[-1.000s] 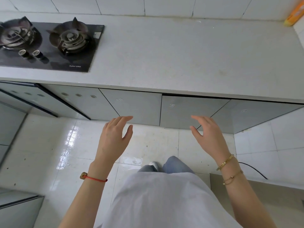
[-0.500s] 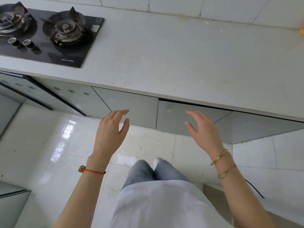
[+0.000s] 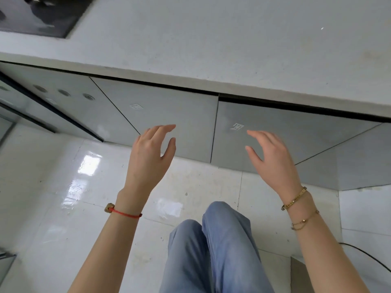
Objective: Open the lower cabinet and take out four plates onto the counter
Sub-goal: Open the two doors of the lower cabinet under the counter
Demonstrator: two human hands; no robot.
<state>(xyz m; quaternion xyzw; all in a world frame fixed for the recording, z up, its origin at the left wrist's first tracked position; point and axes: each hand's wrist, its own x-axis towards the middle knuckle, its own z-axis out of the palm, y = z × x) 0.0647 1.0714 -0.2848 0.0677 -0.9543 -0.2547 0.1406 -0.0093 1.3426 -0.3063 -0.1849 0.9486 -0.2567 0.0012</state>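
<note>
Two grey glossy lower cabinet doors sit side by side under the counter: a left door [image 3: 186, 115] and a right door [image 3: 296, 132], both closed. My left hand [image 3: 148, 157] hovers in front of the left door, fingers spread, holding nothing. My right hand [image 3: 273, 159] hovers in front of the right door, fingers apart and empty. Neither hand touches a door. The pale speckled counter [image 3: 232, 45] runs above them. No plates are in view.
A black gas hob [image 3: 38, 15] is set in the counter at the top left. More grey cabinet fronts [image 3: 63, 96] run off to the left. My jeans-clad legs [image 3: 211, 250] stand on the glossy white tiled floor [image 3: 63, 187]. A black cable [image 3: 366, 256] lies at the lower right.
The view has dropped lower and closer to the cabinet doors. Both hands have moved forward toward the doors and stay empty with fingers apart.
</note>
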